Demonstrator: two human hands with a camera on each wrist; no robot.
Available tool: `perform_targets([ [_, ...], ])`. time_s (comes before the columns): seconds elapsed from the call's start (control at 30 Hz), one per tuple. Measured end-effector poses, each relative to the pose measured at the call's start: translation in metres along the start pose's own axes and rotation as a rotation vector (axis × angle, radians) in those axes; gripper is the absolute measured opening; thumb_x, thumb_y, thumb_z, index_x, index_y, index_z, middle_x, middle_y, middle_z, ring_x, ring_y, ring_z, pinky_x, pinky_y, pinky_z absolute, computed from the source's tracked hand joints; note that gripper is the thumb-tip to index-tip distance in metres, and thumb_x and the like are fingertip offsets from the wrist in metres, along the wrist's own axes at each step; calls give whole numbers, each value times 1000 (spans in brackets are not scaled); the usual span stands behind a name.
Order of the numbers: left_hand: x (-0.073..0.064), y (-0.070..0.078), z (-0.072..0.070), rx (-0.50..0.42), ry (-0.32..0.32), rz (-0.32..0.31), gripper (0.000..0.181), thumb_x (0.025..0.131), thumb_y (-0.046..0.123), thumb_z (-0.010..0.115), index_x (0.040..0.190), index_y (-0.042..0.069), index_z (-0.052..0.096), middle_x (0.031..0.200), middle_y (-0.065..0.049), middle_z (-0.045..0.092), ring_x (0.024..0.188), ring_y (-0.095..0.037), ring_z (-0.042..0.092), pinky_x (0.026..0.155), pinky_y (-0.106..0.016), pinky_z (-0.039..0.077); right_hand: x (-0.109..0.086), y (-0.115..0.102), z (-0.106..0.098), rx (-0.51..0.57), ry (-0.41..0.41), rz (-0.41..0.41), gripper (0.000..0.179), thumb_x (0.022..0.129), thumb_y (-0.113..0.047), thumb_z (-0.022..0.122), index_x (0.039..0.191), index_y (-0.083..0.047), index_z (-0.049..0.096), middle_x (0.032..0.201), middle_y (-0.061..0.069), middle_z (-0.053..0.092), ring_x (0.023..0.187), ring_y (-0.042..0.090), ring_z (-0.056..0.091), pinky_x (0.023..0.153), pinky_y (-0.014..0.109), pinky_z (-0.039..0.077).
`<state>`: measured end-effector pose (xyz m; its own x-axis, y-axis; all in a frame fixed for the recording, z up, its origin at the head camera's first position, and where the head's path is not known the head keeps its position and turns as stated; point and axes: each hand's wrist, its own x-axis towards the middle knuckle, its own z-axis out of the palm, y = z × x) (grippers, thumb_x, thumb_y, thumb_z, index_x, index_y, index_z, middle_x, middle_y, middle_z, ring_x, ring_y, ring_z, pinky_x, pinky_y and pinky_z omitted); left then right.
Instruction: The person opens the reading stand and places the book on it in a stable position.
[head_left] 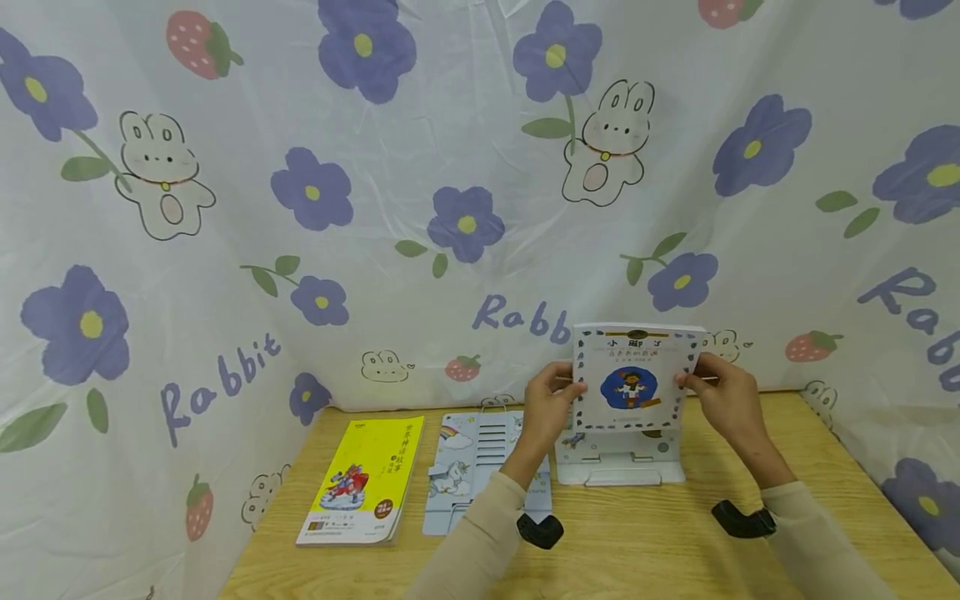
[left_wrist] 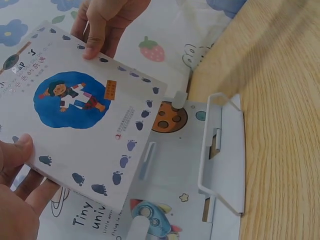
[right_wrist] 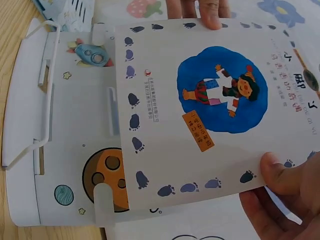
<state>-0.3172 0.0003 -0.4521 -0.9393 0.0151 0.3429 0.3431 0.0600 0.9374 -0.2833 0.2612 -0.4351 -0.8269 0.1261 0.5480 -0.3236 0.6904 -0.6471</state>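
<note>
A white picture book (head_left: 626, 375) with a blue oval and a cartoon child on its cover is held upright at the right side of the table. My left hand (head_left: 551, 404) pinches its left edge, thumb on the cover and fingers behind. On the opposite edge my right hand (head_left: 727, 392) grips the same way. Directly below and behind the book stands a white book stand (left_wrist: 185, 145) printed with a rocket and a brown planet; the book overlaps its upper part. A wire bar (right_wrist: 52, 95) spans the stand's front ledge.
Left of the stand, a pale blue unicorn book stand (head_left: 450, 458) lies flat, partly behind my left forearm. Further left a yellow book (head_left: 367, 475) lies on the wooden table (head_left: 622, 550). A curtain (head_left: 465, 125) with flowers and rabbits hangs behind the table.
</note>
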Motion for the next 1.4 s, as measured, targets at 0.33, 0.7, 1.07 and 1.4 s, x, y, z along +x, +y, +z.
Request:
perform_targets([
  [0.33,2,-9,-2,-3,20,-8,20,91,1,81,109,3,76,107,-14,78,90,-9,69,76,-20,57,-2,6,11,24,59,-43,9,95,-1,77,104,2,78,101,28,79,88,47,76,51,20,43],
  [0.7,5,-21,-5,-22,20,-4,19,90,-3,79,108,-1,73,110,-18,77,92,-11,71,80,-24,62,-3,10,19,29,72,-81,6,94,0,78,99,0,79,97,27,79,85,47,77,44,22,36],
  [1.07,3,-31,-7,14,20,-12,18,91,1,80,108,5,76,107,-13,78,89,-8,70,75,-21,58,-6,16,24,16,49,-83,13,93,0,79,106,3,80,97,26,80,84,44,77,55,18,45],
  [1.4,3,-39,-7,57,40,12,22,89,4,83,110,6,79,107,-13,79,93,-14,74,78,-22,60,-5,23,29,16,50,-76,11,91,1,81,102,3,79,99,23,78,93,43,76,67,17,51],
])
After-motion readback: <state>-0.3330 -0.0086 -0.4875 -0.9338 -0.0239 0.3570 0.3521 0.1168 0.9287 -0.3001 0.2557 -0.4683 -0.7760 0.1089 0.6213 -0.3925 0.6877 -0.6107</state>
